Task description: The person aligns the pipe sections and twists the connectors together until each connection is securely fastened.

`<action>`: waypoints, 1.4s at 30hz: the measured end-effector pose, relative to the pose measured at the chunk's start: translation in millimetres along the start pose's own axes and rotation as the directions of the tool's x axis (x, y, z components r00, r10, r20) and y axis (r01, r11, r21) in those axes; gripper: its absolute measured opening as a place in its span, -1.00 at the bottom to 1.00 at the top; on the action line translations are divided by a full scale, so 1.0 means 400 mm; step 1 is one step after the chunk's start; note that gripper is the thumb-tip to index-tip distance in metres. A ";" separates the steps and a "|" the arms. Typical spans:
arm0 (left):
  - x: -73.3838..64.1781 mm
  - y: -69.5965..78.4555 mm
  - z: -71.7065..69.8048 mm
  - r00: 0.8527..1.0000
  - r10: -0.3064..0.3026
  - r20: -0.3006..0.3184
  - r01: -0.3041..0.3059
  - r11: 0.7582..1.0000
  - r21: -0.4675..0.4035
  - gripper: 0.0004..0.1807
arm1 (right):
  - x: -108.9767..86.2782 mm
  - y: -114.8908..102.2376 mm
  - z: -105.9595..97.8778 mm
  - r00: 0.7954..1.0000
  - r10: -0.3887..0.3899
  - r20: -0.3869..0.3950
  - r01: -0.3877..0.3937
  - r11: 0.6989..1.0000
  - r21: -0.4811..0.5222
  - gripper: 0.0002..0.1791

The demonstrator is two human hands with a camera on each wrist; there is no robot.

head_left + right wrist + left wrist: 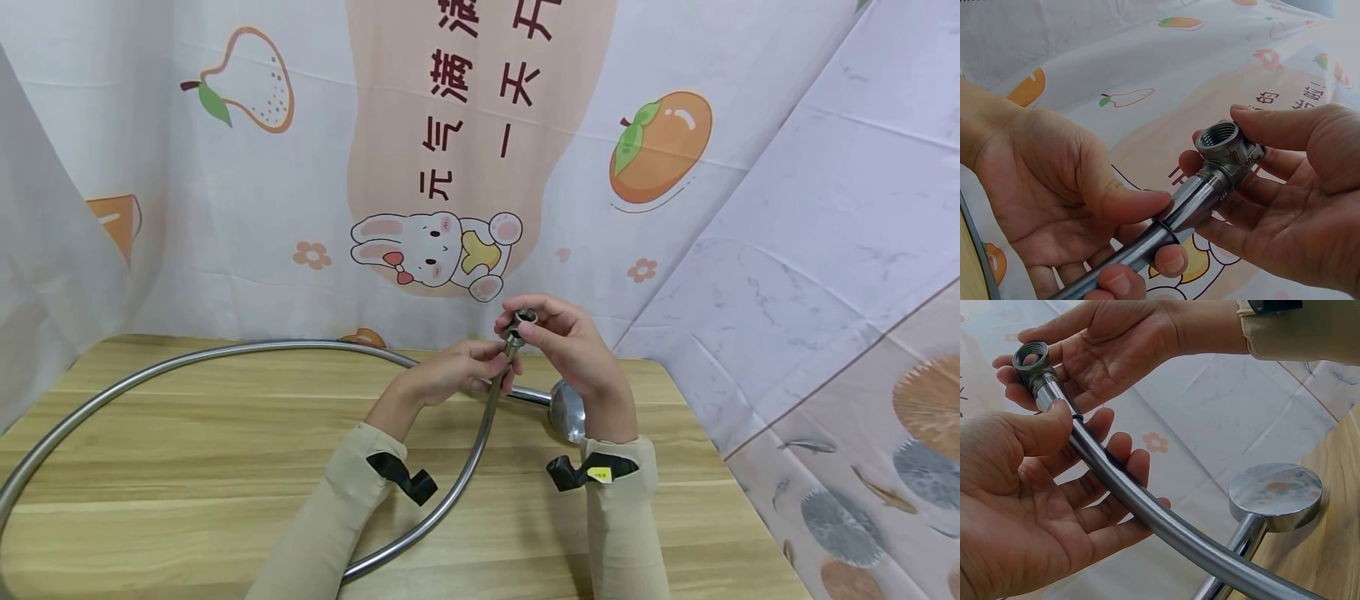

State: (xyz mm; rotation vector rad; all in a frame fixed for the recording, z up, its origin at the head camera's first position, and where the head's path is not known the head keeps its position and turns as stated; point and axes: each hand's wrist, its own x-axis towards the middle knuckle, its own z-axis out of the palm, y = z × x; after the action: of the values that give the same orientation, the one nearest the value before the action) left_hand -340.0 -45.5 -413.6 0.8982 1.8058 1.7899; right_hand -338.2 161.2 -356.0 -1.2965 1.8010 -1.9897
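Note:
My left hand (450,372) grips a silver metal shower hose (478,442) close to its end, with the thumb on the smooth chrome sleeve (1188,203). At that end sits a metal pipe fitting (1225,153) with a round, internally threaded opening facing up. A narrow band of thread shows between sleeve and fitting. My right hand (573,342) pinches the fitting between thumb and fingers. Behind the hands a chrome shower head (1275,494) with a straight handle (1249,536) lies on the table, partly hidden by the right wrist in the head view.
The hose loops wide over the left of the wood-grain table (225,467) and back toward the front. A printed curtain (300,183) hangs right behind the table's far edge. More patterned cloth (840,275) covers the right side.

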 end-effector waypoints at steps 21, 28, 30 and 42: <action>0.001 -0.001 0.001 1.000 -0.005 -0.004 0.005 1.000 0.005 -0.66 | 0.002 0.000 -0.001 1.000 -0.012 -0.007 0.012 1.000 -0.022 -0.70; 0.003 -0.003 0.000 1.000 -0.004 -0.002 0.004 1.000 0.003 -0.65 | 0.005 0.004 0.004 0.998 -0.012 -0.058 0.010 0.999 -0.046 -0.70; 0.002 -0.004 0.000 1.000 -0.004 -0.004 0.004 1.000 0.003 -0.65 | 0.005 0.004 0.005 0.997 -0.010 -0.070 0.007 0.999 -0.048 -0.70; 0.000 0.005 0.002 1.000 -0.012 -0.010 0.012 1.000 -0.006 -0.65 | 0.000 -0.004 0.001 1.000 -0.015 -0.021 0.013 0.998 -0.064 -0.67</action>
State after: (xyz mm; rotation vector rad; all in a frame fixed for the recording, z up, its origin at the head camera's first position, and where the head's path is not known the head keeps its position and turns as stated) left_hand -339.1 -45.1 -411.5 0.8762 1.8075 1.7939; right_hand -337.2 161.3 -354.6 -1.3146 1.8842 -1.9759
